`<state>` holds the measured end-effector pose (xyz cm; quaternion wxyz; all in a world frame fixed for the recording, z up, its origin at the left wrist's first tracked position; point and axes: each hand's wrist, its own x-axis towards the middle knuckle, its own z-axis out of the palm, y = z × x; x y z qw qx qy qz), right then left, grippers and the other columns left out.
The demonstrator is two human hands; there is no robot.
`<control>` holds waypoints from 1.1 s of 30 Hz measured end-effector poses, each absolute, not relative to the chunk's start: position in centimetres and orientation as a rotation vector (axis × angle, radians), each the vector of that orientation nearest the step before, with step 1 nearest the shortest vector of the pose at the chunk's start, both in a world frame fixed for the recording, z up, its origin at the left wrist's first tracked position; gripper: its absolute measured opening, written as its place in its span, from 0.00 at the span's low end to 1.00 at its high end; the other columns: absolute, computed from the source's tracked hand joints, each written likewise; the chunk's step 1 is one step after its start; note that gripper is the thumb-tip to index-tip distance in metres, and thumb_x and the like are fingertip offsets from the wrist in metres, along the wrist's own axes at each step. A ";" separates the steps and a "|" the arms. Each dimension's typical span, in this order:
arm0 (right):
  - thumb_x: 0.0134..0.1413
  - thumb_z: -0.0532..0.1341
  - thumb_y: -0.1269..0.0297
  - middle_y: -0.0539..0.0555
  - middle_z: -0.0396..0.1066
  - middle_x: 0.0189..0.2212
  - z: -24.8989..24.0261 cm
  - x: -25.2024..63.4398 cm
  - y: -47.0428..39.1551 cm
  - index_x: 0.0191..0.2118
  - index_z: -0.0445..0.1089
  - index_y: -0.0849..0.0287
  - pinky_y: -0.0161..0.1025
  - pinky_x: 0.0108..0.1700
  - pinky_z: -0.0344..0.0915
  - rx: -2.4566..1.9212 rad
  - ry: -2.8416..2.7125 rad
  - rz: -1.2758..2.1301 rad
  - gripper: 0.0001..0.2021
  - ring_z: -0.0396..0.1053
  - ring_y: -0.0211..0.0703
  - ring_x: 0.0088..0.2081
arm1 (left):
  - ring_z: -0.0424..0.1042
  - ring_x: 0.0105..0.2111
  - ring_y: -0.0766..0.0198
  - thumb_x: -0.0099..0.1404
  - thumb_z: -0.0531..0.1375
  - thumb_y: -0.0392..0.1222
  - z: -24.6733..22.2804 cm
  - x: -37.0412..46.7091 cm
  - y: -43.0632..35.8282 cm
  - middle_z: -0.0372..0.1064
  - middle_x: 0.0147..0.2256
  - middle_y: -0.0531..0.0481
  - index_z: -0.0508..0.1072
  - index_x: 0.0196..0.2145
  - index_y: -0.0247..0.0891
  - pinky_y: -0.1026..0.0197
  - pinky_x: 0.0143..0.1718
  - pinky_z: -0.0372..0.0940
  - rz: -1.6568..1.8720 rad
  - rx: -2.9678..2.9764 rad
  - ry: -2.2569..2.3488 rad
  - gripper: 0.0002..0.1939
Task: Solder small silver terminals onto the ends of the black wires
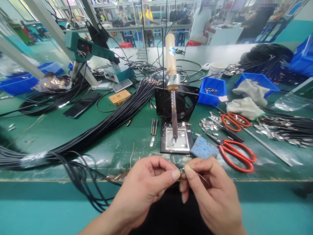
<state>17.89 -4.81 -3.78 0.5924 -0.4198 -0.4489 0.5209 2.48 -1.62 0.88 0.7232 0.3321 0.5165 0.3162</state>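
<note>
My left hand (153, 179) and my right hand (207, 186) meet at the table's front edge, thumbs and forefingers pinched together. Between the fingertips shows a tiny metal connector (181, 170), mostly hidden by them. A thin pale wire (202, 179) sticks out beside my right fingers. Black cable (97, 171) runs from a long bundle (117, 117) toward my left wrist and passes out of sight behind it. Just beyond the hands, a soldering iron (174, 114) hangs tip down over a metal tray (168, 148), with a blue sponge (204, 148) to its right.
Red-handled scissors (237, 155) and a second red-handled pair (234, 121) lie at right, near loose metal connector shells (210, 124). A black fan (160, 104) stands behind the iron. Blue bins (212, 98), gloves (245, 107) and a phone (81, 105) are farther back. People sit beyond.
</note>
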 end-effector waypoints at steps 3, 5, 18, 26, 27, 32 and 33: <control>0.68 0.61 0.68 0.47 0.71 0.28 -3.6 17.9 -4.6 0.36 0.67 0.54 0.31 0.22 0.73 -1.006 -1.043 1.218 0.06 0.71 0.34 0.23 | 0.51 0.18 0.74 0.59 0.72 0.43 0.7 2.5 -1.4 0.69 0.23 0.53 0.74 0.27 0.34 0.67 0.18 0.41 0.709 0.730 1.129 0.13; 0.67 0.62 0.66 0.48 0.71 0.27 -3.6 18.0 -4.5 0.35 0.67 0.54 0.32 0.21 0.73 -1.027 -1.042 1.224 0.06 0.71 0.35 0.22 | 0.52 0.18 0.74 0.59 0.72 0.43 0.6 2.5 -1.3 0.71 0.25 0.51 0.73 0.27 0.34 0.66 0.18 0.42 0.717 0.729 1.126 0.13; 0.62 0.65 0.55 0.48 0.71 0.21 -1.8 19.4 -5.1 0.36 0.71 0.53 0.33 0.20 0.69 -1.430 -1.061 0.998 0.09 0.68 0.37 0.19 | 0.52 0.18 0.77 0.60 0.72 0.42 0.4 1.9 -0.8 0.68 0.25 0.55 0.74 0.28 0.34 0.68 0.18 0.41 0.751 0.666 1.121 0.13; 0.56 0.70 0.55 0.52 0.74 0.26 -2.5 24.6 -3.4 0.38 0.70 0.52 0.30 0.20 0.67 -1.520 -1.224 0.680 0.11 0.73 0.40 0.24 | 0.47 0.17 0.76 0.62 0.72 0.45 0.2 1.5 -0.7 0.56 0.18 0.62 0.74 0.31 0.35 0.69 0.17 0.39 0.731 0.671 1.104 0.13; 0.59 0.68 0.55 0.51 0.74 0.25 -2.3 24.4 -3.4 0.39 0.70 0.52 0.31 0.20 0.66 -1.503 -1.295 0.715 0.09 0.72 0.40 0.23 | 0.47 0.17 0.76 0.62 0.72 0.44 0.2 1.6 -0.6 0.56 0.18 0.62 0.74 0.31 0.34 0.69 0.17 0.39 0.739 0.673 1.103 0.13; 0.68 0.59 0.57 0.49 0.71 0.26 -2.1 22.0 -4.4 0.39 0.69 0.51 0.34 0.25 0.67 -1.447 -1.521 0.860 0.06 0.70 0.41 0.27 | 0.46 0.17 0.75 0.62 0.71 0.43 0.5 1.8 -0.5 0.55 0.17 0.62 0.74 0.30 0.34 0.69 0.18 0.40 0.784 0.661 1.118 0.13; 0.68 0.59 0.56 0.50 0.73 0.27 -2.1 21.5 -4.5 0.41 0.69 0.51 0.35 0.25 0.66 -1.444 -1.508 0.874 0.06 0.71 0.42 0.28 | 0.45 0.17 0.75 0.62 0.71 0.43 0.5 1.8 -0.5 0.54 0.16 0.62 0.74 0.30 0.34 0.69 0.18 0.41 0.788 0.661 1.119 0.12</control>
